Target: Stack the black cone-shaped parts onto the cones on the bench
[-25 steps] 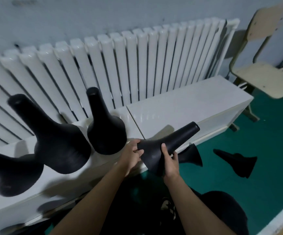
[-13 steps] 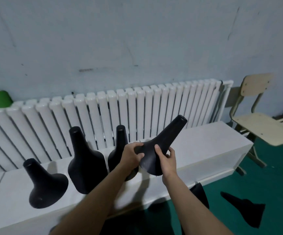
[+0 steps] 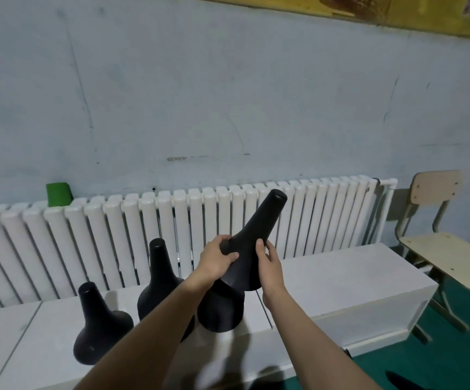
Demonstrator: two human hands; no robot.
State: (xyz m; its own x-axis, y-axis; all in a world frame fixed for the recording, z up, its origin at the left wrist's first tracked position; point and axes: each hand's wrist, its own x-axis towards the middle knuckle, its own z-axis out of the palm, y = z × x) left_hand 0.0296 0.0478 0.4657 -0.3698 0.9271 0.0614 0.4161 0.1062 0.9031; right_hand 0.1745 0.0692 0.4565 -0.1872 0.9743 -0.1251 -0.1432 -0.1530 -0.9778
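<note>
— Three cones stand on the bench (image 3: 340, 280). Where is the held cone (image 3: 256, 235)?

— In the air at twelve o'clock from the target cone (image 3: 219, 311). Its wide mouth is over that one's hidden neck, and I cannot tell whether they touch. It tilts, with the narrow end toward one o'clock.

— And the grip?

— The left hand (image 3: 217, 258) curls its fingers over the flared skirt. The right hand (image 3: 270, 266) presses its thumb on the near face, and its other fingers wrap behind, out of sight.

— Which step is this?

— Lining up, I judge; the cone is not yet seated. Next it needs righting until the tip points to twelve, then lowering straight down.

— What about the neighbours?

— The middle cone (image 3: 159, 274) and the left cone (image 3: 96, 319) sit at nine and eight o'clock of the target. They are near enough that the left forearm should mind them.
</note>
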